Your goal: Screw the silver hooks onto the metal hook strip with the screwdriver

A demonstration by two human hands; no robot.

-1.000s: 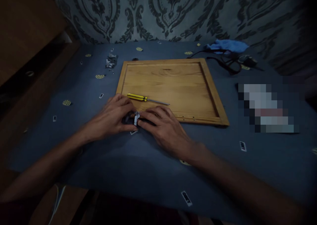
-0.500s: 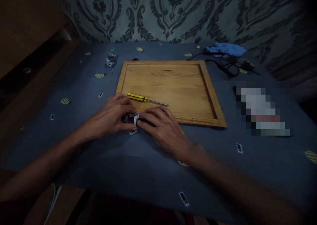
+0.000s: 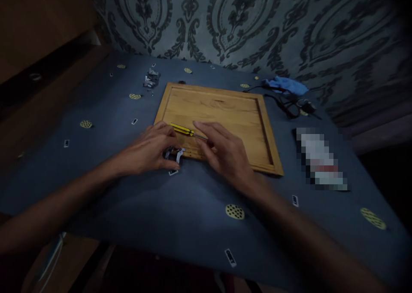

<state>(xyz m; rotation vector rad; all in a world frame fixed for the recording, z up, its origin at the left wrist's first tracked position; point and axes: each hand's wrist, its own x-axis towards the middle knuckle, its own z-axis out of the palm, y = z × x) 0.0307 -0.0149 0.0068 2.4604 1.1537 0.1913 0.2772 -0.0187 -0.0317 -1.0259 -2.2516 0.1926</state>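
A wooden cabinet door (image 3: 219, 108) with a raised frame lies on the blue cloth. At its near left edge my left hand (image 3: 154, 149) is closed around a metal cabinet hinge (image 3: 179, 154), thumb below and fingers above; the fingers hide part of it. A screwdriver (image 3: 182, 129) with a yellow and black handle rests on the door, pointing right. My right hand (image 3: 223, 151) is just over its shaft, fingers stretched out and thumb apart, holding nothing that I can see. The screwdriver's tip is hidden behind that hand.
More metal hinges (image 3: 151, 78) lie at the back left, with small screws (image 3: 150, 93) beside them. At the back right are a blue cloth (image 3: 286, 85) and dark glasses (image 3: 285, 106). A blurred-out packet (image 3: 322, 160) lies to the right. A patterned wall (image 3: 193, 22) stands behind.
My right hand has left the hinge and moved up and right to the screwdriver, its fingers opening. My left hand stays on the hinge. The view has tilted and turned a little.
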